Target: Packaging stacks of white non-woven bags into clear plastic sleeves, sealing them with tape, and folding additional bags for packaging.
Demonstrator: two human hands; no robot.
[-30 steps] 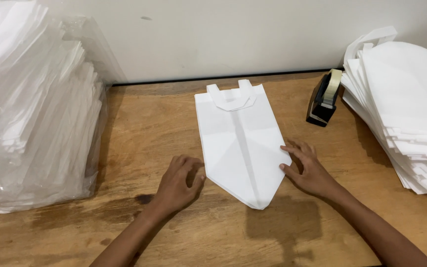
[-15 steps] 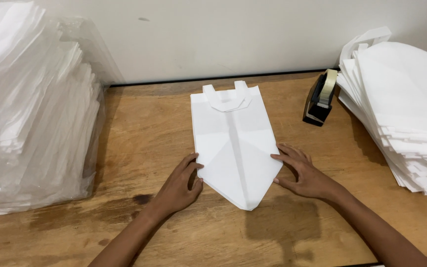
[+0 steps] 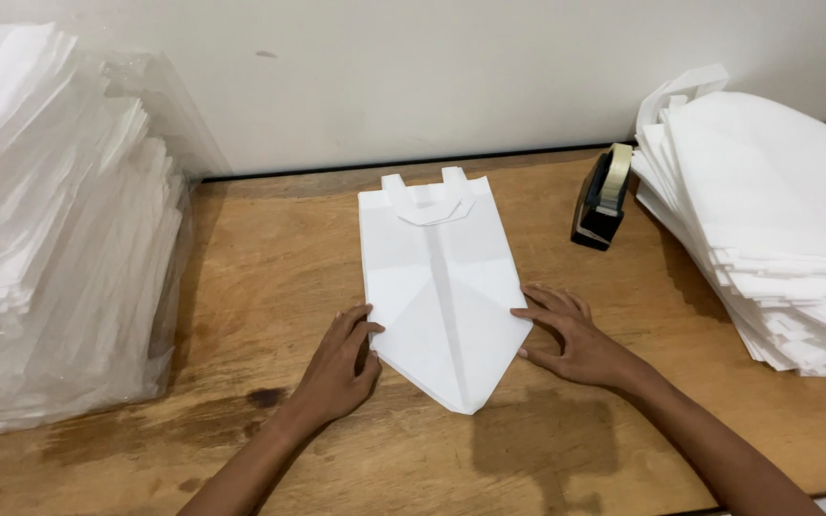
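Hands flank a folded white bag [image 3: 442, 296] on the wooden table [image 3: 270, 268]: left hand [image 3: 339, 368] curled, fingertips pressing its left folded edge; right hand [image 3: 576, 339] spread flat against its right edge. Beyond the right hand stands a tape dispenser [image 3: 601, 199] beside a bag stack [image 3: 767, 220].

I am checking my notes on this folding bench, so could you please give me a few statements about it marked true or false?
1. Both hands, left hand and right hand, press on the folded white bag. True.
2. The bag's near end is folded to a point. True.
3. The tape dispenser is left of the bag. False: it stands to its right.
4. The stack of white bags is wrapped in clear plastic. False: the wrapped pile is on the left.
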